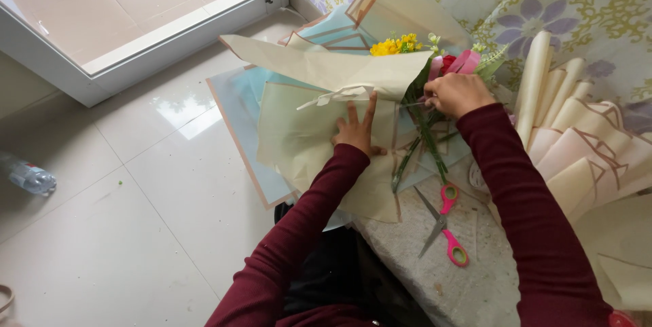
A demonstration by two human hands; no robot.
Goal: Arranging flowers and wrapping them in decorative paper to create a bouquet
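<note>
Near the centre of the frame, the left hand (356, 130) lies flat with fingers spread, pressing down a cream sheet of wrapping paper (305, 137) that rests on a pale blue sheet (238, 106) below it. It grasps nothing; it only pins the paper. Just to the right, the right hand (456, 93) is clenched around the flower stems (424, 140), holding the bunch where the green stalks gather. The blooms sit toward the upper middle: yellow flowers (394, 45), with a red and pink bloom (456, 62) beside the knuckles. A folded flap of cream paper (326, 65) arches over the bunch from the upper left.

Pink-handled scissors (443, 225) lie apart from both hands, lower right of centre, blades parted, on a grey mottled surface (421, 273). Rolled and fanned cream and pink sheets (577, 137) are stacked at the right edge against floral fabric (557, 8). A plastic bottle (27, 176) lies on the tiled floor (136, 232) at far left.

To wrap neatly at this stage, I judge that the flat palm should keep the sheet taut while the stems stay gripped at one binding point, so the fold falls crisp and the blooms are not crushed. The scissors look close enough to snag a sleeve.
</note>
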